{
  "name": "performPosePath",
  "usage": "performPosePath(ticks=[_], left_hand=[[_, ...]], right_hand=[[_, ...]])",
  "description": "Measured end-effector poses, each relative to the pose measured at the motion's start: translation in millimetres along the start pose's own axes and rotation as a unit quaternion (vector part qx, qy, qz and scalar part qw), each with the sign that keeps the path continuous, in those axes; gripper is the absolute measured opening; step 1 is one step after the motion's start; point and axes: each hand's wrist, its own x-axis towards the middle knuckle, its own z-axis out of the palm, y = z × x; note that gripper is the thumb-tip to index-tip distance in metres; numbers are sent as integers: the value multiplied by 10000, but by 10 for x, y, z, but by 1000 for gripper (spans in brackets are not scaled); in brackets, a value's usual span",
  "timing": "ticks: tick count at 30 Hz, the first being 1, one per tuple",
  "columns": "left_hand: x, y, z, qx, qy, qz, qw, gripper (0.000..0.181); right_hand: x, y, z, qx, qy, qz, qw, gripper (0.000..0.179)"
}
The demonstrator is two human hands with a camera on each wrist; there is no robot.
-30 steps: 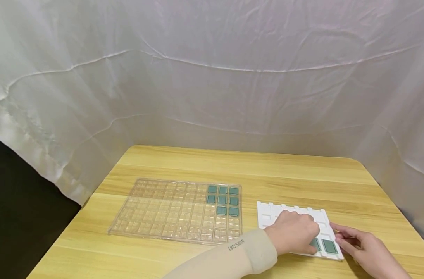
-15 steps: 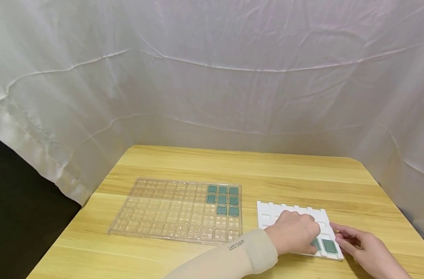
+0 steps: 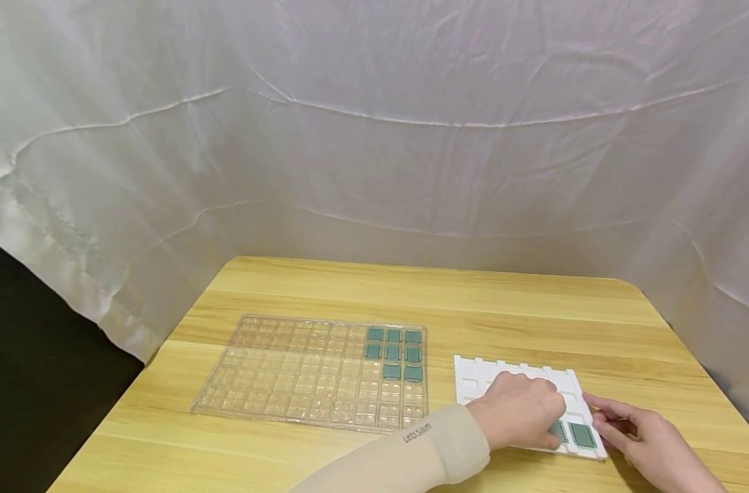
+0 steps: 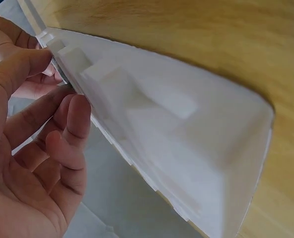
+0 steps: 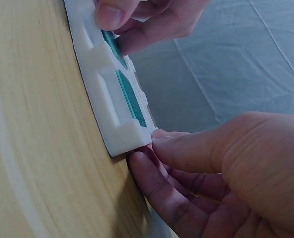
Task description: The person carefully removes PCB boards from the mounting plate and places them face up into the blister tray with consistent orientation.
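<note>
A white plastic tray (image 3: pixel 572 380) with moulded pockets lies at the right of the table. My left hand (image 3: pixel 522 411), in a pale sleeve, reaches over it. Thumb and fingertips pinch a green chip (image 5: pixel 114 48) at its edges, down in a front-row pocket. Beside it, in the corner pocket, sits another green chip (image 3: pixel 582 435). At the tray's right edge my right hand (image 3: pixel 648 438) grips the corner between thumb and fingers. The left wrist view shows the left hand (image 4: pixel 42 139) close against the tray wall (image 4: pixel 152 104), with only a dark sliver of chip visible.
A clear plastic tray (image 3: pixel 282 418) with many pockets lies left of the white one, several green chips (image 3: pixel 393 353) in its far right pockets. The wooden table (image 3: pixel 473 287) is enclosed by a pale hanging cloth (image 3: pixel 411 171).
</note>
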Motion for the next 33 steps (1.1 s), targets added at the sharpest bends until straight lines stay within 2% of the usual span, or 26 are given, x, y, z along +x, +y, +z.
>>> performPosePath(ticks=[6, 12, 18, 26, 29, 33], left_hand=[[-18, -45, -26, -77, 83, 11, 9999, 37], [-56, -154, -75, -177, 179, 2, 9997, 39], [-127, -317, -127, -322, 178, -29, 9993, 36], [-281, -599, -171, -528, 329, -143, 9980, 40], [-350, -693, -178, -664, 358, -211, 9969, 34], [-449, -809, -161, -798, 473, -274, 9953, 18]], right_hand=[[1, -13, 1, 4, -5, -7, 10000, 44], [9, -8, 2, -2, -27, 50, 10000, 45], [3, -7, 5, -25, 15, 24, 10000, 46], [15, -13, 0, -137, -13, 74, 9999, 47], [8, -12, 5, -182, 36, 28, 9998, 45], [11, -14, 10, -237, 35, 33, 9997, 45]])
